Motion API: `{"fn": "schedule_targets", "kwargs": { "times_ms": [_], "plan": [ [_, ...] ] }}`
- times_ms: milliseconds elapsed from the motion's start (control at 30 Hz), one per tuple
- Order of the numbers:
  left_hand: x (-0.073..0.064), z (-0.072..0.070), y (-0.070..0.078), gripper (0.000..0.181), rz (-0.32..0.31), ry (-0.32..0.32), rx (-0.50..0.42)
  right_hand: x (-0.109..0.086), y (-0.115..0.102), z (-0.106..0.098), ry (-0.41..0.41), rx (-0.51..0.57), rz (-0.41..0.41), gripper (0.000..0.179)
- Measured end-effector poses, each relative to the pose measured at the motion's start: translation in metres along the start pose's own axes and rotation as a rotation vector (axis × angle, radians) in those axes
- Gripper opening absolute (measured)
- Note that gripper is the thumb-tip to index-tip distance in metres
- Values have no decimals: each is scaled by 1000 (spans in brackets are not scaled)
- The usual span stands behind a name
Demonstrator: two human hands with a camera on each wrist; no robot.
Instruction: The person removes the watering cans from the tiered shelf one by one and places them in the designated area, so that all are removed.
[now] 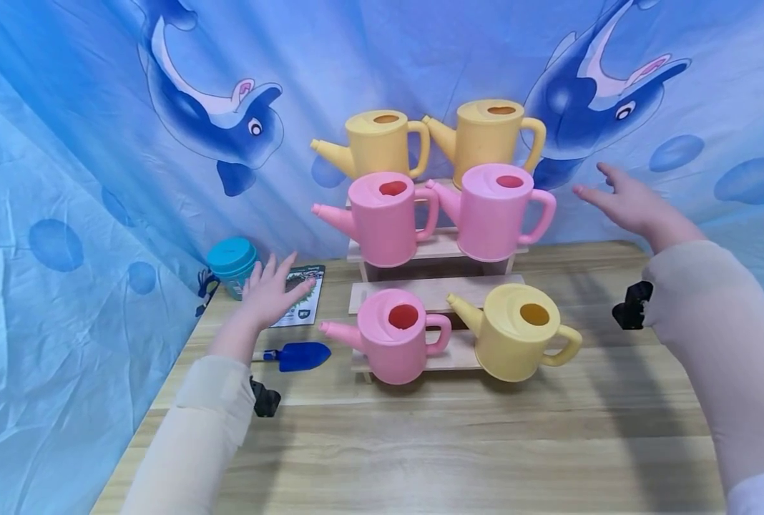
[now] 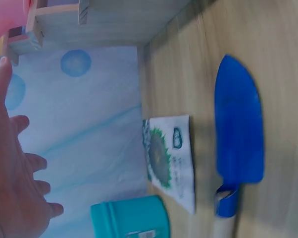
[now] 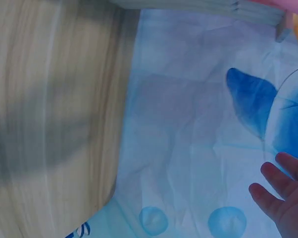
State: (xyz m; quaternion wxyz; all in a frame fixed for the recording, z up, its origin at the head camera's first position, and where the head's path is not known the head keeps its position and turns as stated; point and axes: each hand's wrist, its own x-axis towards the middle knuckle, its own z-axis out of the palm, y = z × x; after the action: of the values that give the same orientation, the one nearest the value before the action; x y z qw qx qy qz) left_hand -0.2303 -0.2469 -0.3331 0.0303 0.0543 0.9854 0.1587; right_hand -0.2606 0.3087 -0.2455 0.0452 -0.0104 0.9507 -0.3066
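Observation:
Over the left part of the table my left hand point(image 1: 269, 293) hovers with its fingers spread, holding nothing. Near it are a blue trowel point(image 1: 303, 356), a printed white-and-green packet point(image 2: 171, 158) and a turquoise lidded tub point(image 1: 232, 259). My right hand point(image 1: 636, 204) is raised at the right, fingers extended, apart from the watering cans. Two yellow watering cans point(image 1: 490, 139) stand on the top tier of a wooden stand. Two pink ones point(image 1: 382, 222) occupy the middle. On the lowest step, a pink watering can point(image 1: 391, 347) sits left of a yellow one point(image 1: 513, 343). All spouts point left.
The stepped wooden stand point(image 1: 420, 292) is at the back middle of the wood-grain table point(image 1: 420, 450). Behind and to the left hangs a blue curtain point(image 1: 382, 50) with dolphin prints. Black wrist devices point(image 1: 266, 399) sit at both sleeves.

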Motion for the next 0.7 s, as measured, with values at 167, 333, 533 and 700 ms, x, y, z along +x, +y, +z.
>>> {"fn": "schedule_targets", "kwargs": {
  "times_ms": [167, 333, 533, 700],
  "plan": [
    [-7, 17, -2, 84, 46, 21, -105, 2, -12, -3, 29, 98, 1, 93],
    [-11, 32, -2, 82, 82, 39, -195, 6, -24, -6, 50, 145, 2, 92],
    [-16, 48, 0, 78, 98, 43, -294, 9, -41, -5, 71, 228, 9, 93],
    [-16, 65, 1, 75, 100, 42, -442, 14, -57, -8, 112, 315, -3, 92]
  ]
}}
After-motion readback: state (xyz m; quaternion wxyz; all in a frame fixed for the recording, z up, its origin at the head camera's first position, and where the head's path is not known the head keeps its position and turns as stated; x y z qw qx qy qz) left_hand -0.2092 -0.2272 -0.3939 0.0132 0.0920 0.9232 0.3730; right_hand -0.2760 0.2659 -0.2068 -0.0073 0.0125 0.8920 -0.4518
